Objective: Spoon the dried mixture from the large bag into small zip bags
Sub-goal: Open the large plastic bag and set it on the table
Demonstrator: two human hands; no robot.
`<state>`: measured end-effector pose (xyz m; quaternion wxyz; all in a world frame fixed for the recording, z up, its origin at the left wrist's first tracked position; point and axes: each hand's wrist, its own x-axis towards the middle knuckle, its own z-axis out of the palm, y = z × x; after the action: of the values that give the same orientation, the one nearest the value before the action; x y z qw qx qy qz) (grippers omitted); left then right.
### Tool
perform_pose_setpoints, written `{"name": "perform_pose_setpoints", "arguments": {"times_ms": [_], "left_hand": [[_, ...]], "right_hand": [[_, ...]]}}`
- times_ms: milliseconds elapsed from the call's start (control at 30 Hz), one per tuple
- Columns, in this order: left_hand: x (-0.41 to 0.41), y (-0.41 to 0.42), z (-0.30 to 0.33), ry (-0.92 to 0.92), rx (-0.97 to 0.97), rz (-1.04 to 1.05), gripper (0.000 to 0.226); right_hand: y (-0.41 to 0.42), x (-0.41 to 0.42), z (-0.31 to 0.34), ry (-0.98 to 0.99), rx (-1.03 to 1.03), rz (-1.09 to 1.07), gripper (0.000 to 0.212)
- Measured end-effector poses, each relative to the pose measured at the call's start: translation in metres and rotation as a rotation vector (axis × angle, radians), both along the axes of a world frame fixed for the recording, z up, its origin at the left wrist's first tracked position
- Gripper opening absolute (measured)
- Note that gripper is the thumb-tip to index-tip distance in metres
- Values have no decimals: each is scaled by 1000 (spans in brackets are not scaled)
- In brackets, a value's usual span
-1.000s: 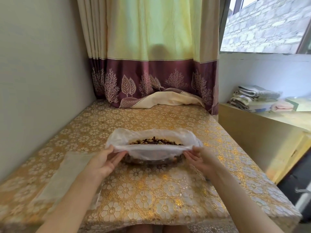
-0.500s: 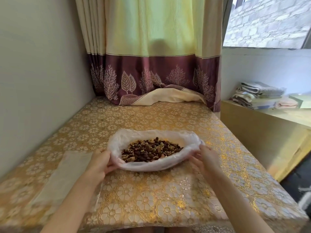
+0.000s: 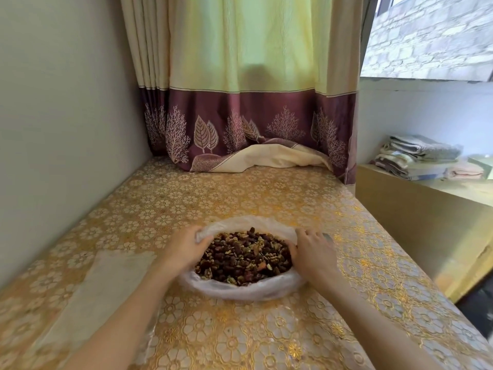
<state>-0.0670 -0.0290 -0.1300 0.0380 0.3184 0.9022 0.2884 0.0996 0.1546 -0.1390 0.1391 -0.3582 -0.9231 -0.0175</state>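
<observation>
We see the large plastic bag (image 3: 241,288) lying open near the middle of the desk (image 3: 266,337), dried mixture (image 3: 244,256) heaped inside. Our left hand (image 3: 184,248) curls its fingers round the bag's left rim; our right hand (image 3: 312,249) grips the right rim. Flat small zip bags (image 3: 106,279) lie to the left. Folded towels (image 3: 421,156) sit far right.

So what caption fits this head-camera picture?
Both hands, left hand and right hand, hold open the large bag of dried mixture.
</observation>
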Motion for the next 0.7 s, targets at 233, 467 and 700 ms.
{"name": "perform_pose_setpoints", "arguments": {"times_ms": [233, 467, 700], "left_hand": [[-27, 7, -11, -294, 375, 162, 13], [-55, 31, 8, -617, 563, 234, 16], [-70, 43, 6, -627, 501, 239, 14]], "right_hand": [[30, -17, -1, 404, -527, -15, 29], [57, -48, 10, 554, -640, -13, 31], [74, -67, 14, 557, -547, -2, 35]]}}
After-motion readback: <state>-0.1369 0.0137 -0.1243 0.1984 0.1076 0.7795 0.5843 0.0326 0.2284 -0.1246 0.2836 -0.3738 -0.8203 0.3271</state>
